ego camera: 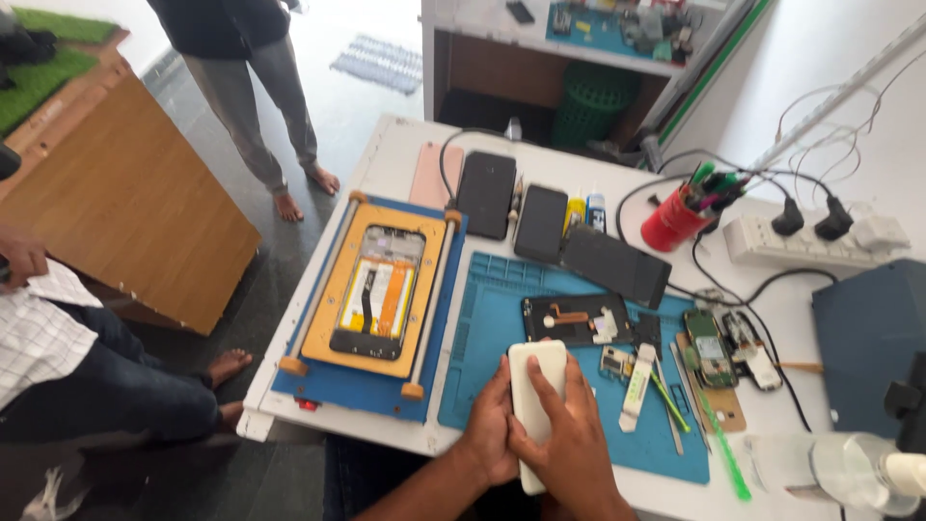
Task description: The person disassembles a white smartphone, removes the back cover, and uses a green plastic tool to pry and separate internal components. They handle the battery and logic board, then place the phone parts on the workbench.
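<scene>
Both my hands hold a white phone-shaped slab (533,386) upright-lengthwise over the near edge of a blue work mat (492,328). My left hand (487,425) grips its left side. My right hand (571,434) lies over its lower right, with the index finger stretched along its face. Just beyond the slab lies an opened phone frame (577,319) with bare innards. To its right rest a white plastic pry tool (637,386), a green stick (666,397) and a small circuit board (707,347).
A blue and orange heating plate (371,299) holds an opened phone at the left. Several dark phones (485,193), glue bottles (585,208), a red pen cup (672,220), a power strip (820,241) and a clear spray bottle (858,468) stand around. One person stands behind the table; another sits at the left.
</scene>
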`<action>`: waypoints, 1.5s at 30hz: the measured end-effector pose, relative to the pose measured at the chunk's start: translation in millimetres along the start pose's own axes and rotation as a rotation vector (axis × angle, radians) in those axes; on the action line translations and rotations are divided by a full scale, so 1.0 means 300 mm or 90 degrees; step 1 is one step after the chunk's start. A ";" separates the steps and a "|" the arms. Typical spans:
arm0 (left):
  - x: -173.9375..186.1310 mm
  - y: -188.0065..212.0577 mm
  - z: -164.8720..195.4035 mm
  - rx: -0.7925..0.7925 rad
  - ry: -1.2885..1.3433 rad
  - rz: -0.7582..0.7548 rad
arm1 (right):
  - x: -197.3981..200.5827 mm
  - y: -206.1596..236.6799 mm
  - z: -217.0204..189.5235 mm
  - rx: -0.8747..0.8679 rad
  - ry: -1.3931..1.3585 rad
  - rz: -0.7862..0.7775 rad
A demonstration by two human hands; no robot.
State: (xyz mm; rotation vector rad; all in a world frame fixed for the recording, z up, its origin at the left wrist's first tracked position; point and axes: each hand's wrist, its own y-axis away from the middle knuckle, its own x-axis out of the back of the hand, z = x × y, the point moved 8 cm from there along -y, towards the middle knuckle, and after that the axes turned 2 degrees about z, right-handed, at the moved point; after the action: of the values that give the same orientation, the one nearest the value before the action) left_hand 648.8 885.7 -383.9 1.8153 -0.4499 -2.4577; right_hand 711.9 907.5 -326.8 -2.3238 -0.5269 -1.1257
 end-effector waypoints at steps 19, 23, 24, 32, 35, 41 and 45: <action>-0.066 0.004 0.023 -0.007 0.084 -0.122 | 0.124 -0.061 0.017 -0.038 -0.237 -0.026; -0.054 -0.007 -0.019 0.043 0.002 -0.008 | 0.133 -0.129 -0.003 0.090 -0.167 -0.015; -0.050 -0.019 -0.026 0.048 0.000 0.024 | 0.116 -0.146 0.006 0.098 -0.158 -0.033; -0.113 -0.051 -0.019 0.027 -0.012 -0.039 | 0.062 -0.175 0.092 -0.121 -0.222 0.081; -0.109 -0.049 -0.009 0.011 -0.045 -0.019 | 0.082 -0.172 0.059 -0.138 -0.264 0.111; -0.057 -0.061 -0.027 0.016 -0.031 -0.025 | 0.063 -0.170 0.035 -0.124 -0.260 0.084; -0.042 -0.060 -0.033 0.021 0.033 -0.062 | 0.055 -0.174 -0.041 0.057 -0.170 0.109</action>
State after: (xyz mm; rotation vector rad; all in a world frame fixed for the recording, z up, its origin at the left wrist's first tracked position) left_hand 664.4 903.6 -379.6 1.9528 -0.4106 -2.4729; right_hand 686.1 944.0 -293.1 -2.4015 -0.4520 -0.7039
